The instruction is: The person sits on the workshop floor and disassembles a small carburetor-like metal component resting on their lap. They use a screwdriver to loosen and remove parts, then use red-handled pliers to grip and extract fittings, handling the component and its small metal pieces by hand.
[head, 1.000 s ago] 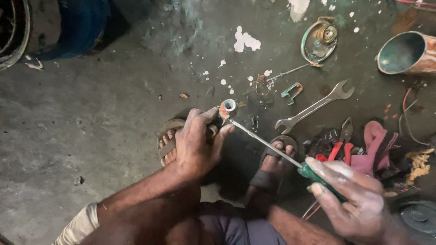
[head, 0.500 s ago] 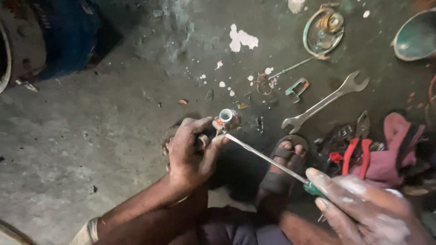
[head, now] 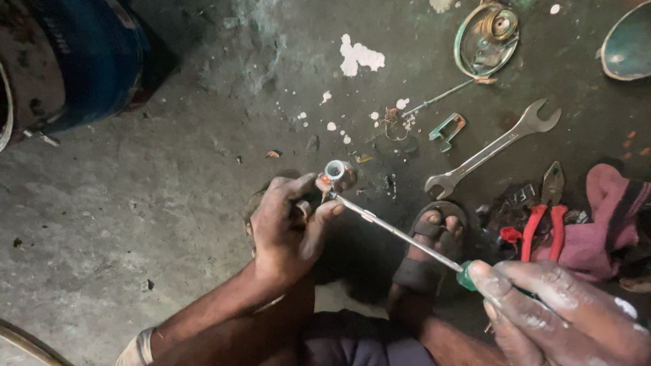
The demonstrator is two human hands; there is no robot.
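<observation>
Two hands worked over a rough, stained concrete floor (head: 169, 203). At the centre, the left hand (head: 285, 227) was closed around a small cylindrical fitting (head: 335, 171), pale and metallic, its open round mouth turned up towards the camera and a touch of orange showing at its base. Held above the floor, it sat at about 11 o'clock from the sandalled foot (head: 434, 234). The right hand (head: 563, 318), dusted with white, was wrapped tight on the green handle of a screwdriver (head: 400, 234); its thin, shiny steel shaft ran from 4 o'clock up to the fitting, where the tip met its side.

At 2 o'clock from the fitting lay a long, dull-grey open-ended spanner (head: 491, 149), tilted diagonally. Red-handled pliers (head: 546, 213) rested at 3 o'clock beside a crumpled pink cloth (head: 607, 217). A round, greenish metal part (head: 487, 39) sat at 1 o'clock, and a blue drum (head: 88, 61) stood at 10 o'clock. White paint flecks (head: 359, 55) dotted the floor.
</observation>
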